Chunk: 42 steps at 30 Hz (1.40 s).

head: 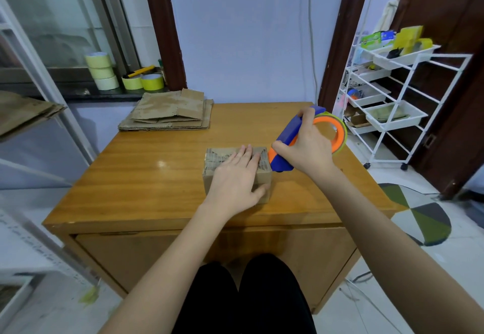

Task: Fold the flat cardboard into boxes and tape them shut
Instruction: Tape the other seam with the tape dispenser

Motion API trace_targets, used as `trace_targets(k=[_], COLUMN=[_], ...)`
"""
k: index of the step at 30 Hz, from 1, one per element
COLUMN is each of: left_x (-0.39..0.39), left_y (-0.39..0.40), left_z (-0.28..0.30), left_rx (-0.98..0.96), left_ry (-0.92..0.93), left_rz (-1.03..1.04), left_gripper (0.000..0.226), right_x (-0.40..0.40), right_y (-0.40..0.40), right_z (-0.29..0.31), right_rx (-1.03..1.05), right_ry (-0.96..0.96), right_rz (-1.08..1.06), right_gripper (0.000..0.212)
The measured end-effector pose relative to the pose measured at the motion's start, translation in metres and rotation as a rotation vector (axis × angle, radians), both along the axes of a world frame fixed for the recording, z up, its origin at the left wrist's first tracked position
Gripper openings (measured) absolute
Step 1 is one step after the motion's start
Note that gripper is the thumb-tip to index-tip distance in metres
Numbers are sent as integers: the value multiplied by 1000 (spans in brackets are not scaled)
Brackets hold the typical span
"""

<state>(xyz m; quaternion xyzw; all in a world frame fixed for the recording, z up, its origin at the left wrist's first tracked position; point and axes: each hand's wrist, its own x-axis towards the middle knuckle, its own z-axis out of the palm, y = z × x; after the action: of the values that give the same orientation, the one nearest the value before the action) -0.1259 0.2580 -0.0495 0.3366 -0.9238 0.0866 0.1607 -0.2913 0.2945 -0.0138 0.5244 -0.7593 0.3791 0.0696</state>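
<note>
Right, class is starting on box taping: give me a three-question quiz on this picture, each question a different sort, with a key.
1. True or false: the left hand lies flat on top of the small cardboard box.
2. Multiple choice: what does the right hand grip?
A. a yellow knife
B. the blue and orange tape dispenser
C. a loose roll of tape
3. Fill in: the stack of flat cardboard lies at the table's far ____ corner.

Key
1. True; the fingers are straight and press on the box top.
2. B; its front end meets the box's right edge.
3. Left.
</note>
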Motion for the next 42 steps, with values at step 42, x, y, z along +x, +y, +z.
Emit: trace_targets(k=[42], left_x=[0], left_y=[0], left_z=[0], left_rx=[-9], left_ry=[21], left_rz=[28], left_gripper=[78], right_x=[-40], right_y=[4], right_z=[-35], right_rx=[-72], right_ry=[-127], right_rz=[175], right_gripper=[96])
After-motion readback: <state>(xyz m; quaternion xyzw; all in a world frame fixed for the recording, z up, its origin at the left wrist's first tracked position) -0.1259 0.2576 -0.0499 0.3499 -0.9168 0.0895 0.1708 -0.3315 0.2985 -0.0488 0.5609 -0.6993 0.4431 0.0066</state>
